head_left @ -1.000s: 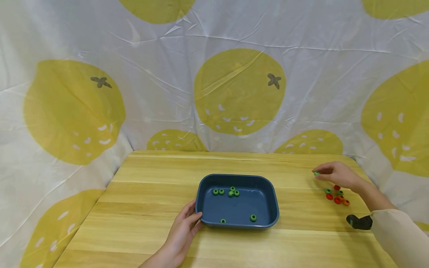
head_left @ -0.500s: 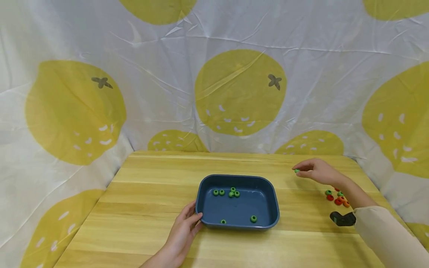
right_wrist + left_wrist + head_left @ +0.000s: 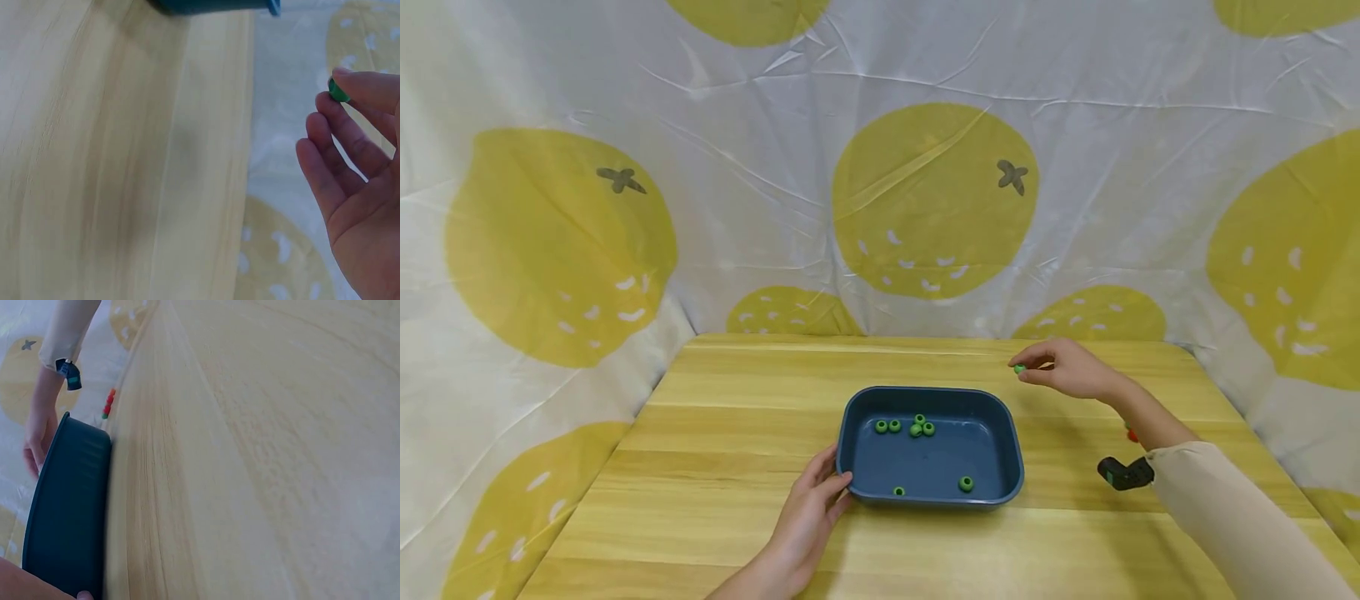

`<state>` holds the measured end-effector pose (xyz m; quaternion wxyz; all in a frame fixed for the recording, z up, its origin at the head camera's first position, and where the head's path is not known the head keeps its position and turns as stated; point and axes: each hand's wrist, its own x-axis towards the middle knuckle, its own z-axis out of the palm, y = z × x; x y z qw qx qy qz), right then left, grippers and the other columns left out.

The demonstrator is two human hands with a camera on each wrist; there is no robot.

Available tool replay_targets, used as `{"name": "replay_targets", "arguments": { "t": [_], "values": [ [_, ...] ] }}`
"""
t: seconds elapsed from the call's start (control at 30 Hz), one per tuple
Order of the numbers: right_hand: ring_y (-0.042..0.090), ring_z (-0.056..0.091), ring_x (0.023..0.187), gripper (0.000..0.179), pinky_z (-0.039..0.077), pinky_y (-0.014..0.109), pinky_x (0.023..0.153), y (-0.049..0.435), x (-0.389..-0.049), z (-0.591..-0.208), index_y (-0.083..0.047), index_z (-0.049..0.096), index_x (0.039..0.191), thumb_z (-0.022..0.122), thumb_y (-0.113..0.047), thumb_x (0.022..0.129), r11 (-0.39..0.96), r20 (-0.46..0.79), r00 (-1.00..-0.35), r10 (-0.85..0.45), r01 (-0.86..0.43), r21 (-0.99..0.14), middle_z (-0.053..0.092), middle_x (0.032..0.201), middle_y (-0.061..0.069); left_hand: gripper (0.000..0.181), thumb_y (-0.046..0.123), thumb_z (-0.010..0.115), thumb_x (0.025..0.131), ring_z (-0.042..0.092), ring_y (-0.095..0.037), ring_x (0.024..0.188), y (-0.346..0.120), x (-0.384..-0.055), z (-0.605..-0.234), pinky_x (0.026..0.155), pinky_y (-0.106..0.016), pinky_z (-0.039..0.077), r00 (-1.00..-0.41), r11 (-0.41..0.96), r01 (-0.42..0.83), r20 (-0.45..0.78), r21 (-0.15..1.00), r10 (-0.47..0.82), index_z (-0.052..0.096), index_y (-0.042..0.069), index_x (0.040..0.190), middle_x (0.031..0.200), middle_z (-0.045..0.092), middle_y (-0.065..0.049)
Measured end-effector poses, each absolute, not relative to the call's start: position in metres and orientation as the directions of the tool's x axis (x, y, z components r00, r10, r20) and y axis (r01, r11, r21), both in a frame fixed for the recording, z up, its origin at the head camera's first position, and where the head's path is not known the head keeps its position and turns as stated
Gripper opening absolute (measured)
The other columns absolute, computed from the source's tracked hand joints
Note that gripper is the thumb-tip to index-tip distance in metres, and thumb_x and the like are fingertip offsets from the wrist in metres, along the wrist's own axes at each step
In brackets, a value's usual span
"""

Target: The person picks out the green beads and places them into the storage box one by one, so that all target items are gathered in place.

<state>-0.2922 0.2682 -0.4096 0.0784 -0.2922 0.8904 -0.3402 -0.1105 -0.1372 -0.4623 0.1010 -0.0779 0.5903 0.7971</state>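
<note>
A blue rectangular tray stands mid-table with several green beads lying on its bottom. My left hand holds the tray at its near left corner, thumb on the rim and the other fingers along the outer wall. Beyond the tray's far right corner, my right hand is raised above the table, pinching a green bead between thumb and fingertip. The right wrist view shows that pinched green bead clearly, with the other fingers loosely spread.
A red bead shows beside the right forearm, which covers most of the loose beads there; red, orange and green beads appear in the left wrist view. A black wrist camera sits at the right sleeve. Lemon-print cloth hangs behind the table.
My right hand has carried the green bead leftward from beside the loose beads to near the tray's far right corner. The left hand and tray have stayed put.
</note>
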Motion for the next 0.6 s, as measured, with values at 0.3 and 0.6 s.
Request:
{"name": "replay_targets", "arguments": {
  "t": [0.3,0.6],
  "values": [
    [0.022,0.068,0.104,0.027,0.059,0.039,0.092,0.233,-0.291,-0.4,-0.004,0.073,0.126,0.07,-0.016,0.101,0.53,0.087,-0.741,-0.666,-0.552,-0.644,0.07,0.122,0.01,0.059,0.006,0.05,0.106,0.043,-0.033,0.139,-0.137,-0.11,-0.462,0.115,-0.049,0.037,-0.965,-0.282,-0.262,-0.257,0.923,0.056,0.026,-0.004,0.159,0.161,0.03,-0.026],
    [0.018,0.069,0.102,0.02,0.059,0.034,0.09,0.196,-0.293,-0.385,-0.01,0.075,0.119,0.071,-0.015,0.1,0.485,0.061,-0.661,-0.748,-0.607,-0.629,0.072,0.114,0.0,0.059,0.006,0.05,0.107,0.043,-0.032,0.138,-0.135,-0.111,-0.461,0.115,-0.049,0.037,-0.963,-0.293,-0.269,-0.264,0.917,0.057,0.025,-0.003,0.159,0.16,0.03,-0.026]
  ]
}}
